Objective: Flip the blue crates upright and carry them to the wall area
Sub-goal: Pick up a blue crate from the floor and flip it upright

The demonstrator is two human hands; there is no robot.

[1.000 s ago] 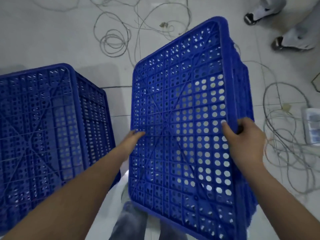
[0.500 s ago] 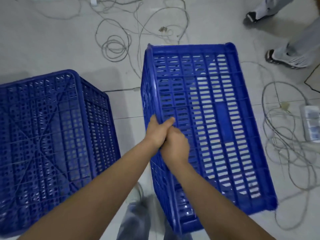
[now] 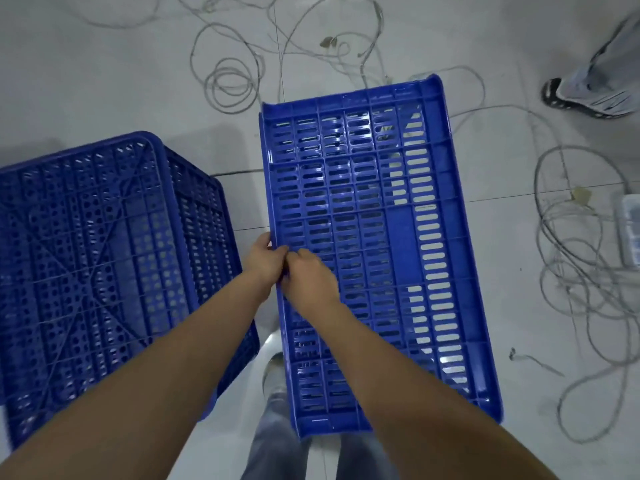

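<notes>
I see the crate in hand [image 3: 374, 237] in the middle of the view, tipped onto its side so that one long slotted wall faces up at me. Its near end sits over my legs [image 3: 277, 441] and its far end points away across the floor [image 3: 104, 81]. My left hand [image 3: 265, 259] and my right hand [image 3: 306, 275] meet at the same spot on the crate's left long edge, touching each other. The left hand wraps that edge from outside, fingers curled over it. The right hand lies on the slotted wall with its fingers bent down at the edge; I read both as closed on the rim, though the fingertips are hidden.

The second crate [image 3: 104, 265] rests to the left, bottom up, its perforated base with crossed ribs facing me. It stands just beside the crate in hand, with a strip of pale tiled floor between them, and my left forearm passes over its near corner.

Beyond the crates, loose grey cables [image 3: 235, 81] lie in coils across the tiles, and a thicker tangle spreads along the right side. A white power strip [image 3: 628, 230] sits at the right edge among them. At the top right, another person's shoe [image 3: 585, 98] and trouser leg show.
</notes>
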